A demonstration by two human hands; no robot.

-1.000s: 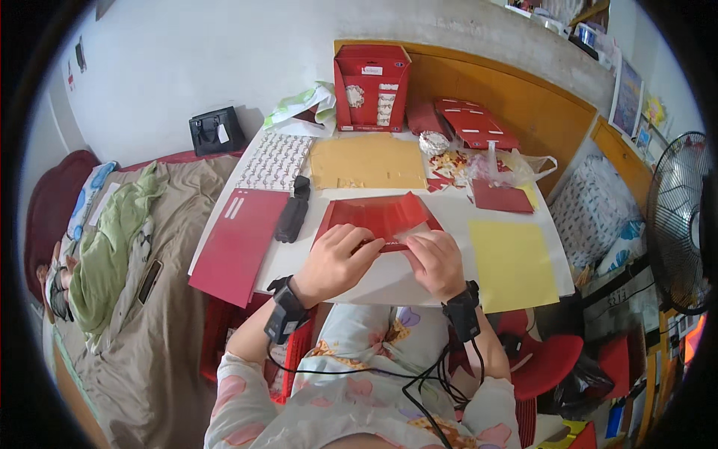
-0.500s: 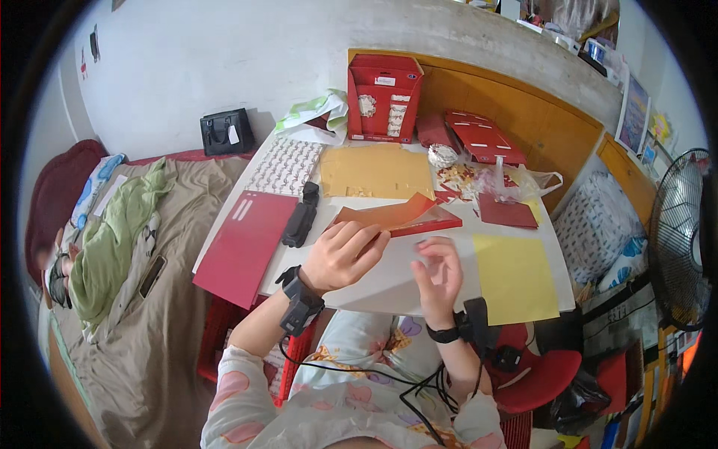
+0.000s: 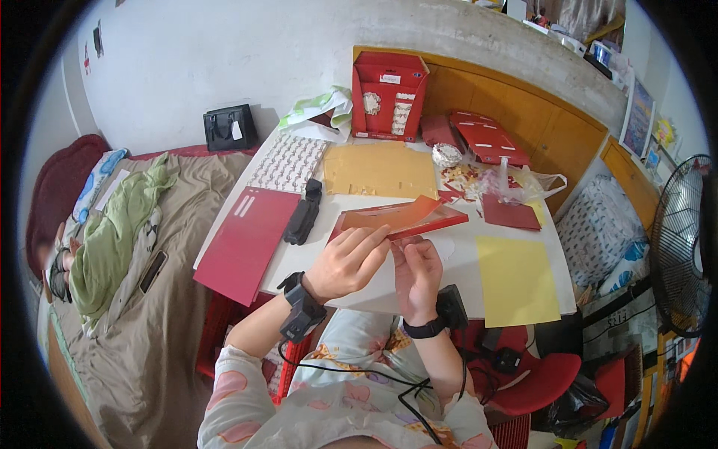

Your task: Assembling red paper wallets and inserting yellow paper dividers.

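A flat red box (image 3: pixel 449 219) with a raised rim lies at the middle of the white table (image 3: pixel 366 288), an orange-brown sheet (image 3: pixel 419 212) curling up from it. Over the box's near left edge my left hand (image 3: pixel 350 263) is closed, its fingers reaching right and the thumb hidden. My right hand (image 3: pixel 419 271) has its fingers bent together at the near edge, touching or almost touching my left fingertips. Whatever the right fingers pinch is too small to make out. Both wrists wear black devices with cables.
Left of the box lie a black strap-like device (image 3: pixel 304 212) and a dark red card (image 3: pixel 245 243). A yellow sheet (image 3: pixel 517 280) is at the right. Behind are tan cardboard (image 3: pixel 380 169), a patterned white sheet (image 3: pixel 288 163), a red display box (image 3: pixel 390 96), scraps and a plastic bag (image 3: pixel 523 183).
My right hand has moved left and in, its fingers closing near my left fingertips. My left fingers have straightened somewhat toward the right along the box edge.
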